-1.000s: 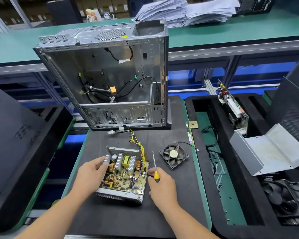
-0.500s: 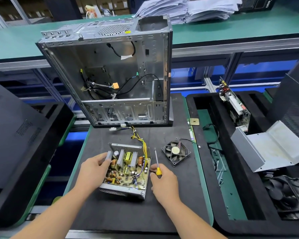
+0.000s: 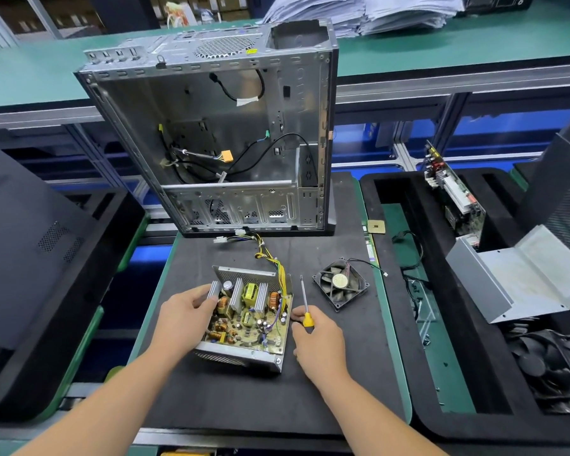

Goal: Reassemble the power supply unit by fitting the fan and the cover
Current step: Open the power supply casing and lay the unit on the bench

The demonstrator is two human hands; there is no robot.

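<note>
Power supply unit (image 3: 249,319): open, no cover on it, circuit board and heat sinks showing; it lies on the black mat (image 3: 244,399) near the front of the tabletop, its near end propped a little.
Cable bundle (image 3: 270,258): yellow and black wires run from the unit's far right corner toward the computer case (image 3: 218,126), ending in white plugs just in front of it.
Left hand (image 3: 186,319): rests against the unit's left side, fingers (image 3: 204,297) curled round the leftmost heat sink and wall, thumb on top.
Right hand (image 3: 316,340): just right of the unit, fingers curled round the yellow handle of a screwdriver (image 3: 305,302); the shaft points away from the person, lying beside the unit's right wall.
Fan (image 3: 340,284): black, square-framed, flat on the mat to the right of the screwdriver, apart from the unit; its thin lead trails off to the right.
Cover (image 3: 520,281): a bent grey metal sheet lying in the black foam tray (image 3: 395,291) far right, well apart from the unit.
Computer case: stands open-sided at the far edge of the mat, loose cables inside.
Circuit board (image 3: 451,189): propped on edge in the right tray, beyond the cover.
Papers (image 3: 359,11): stacked on the green bench behind.
</note>
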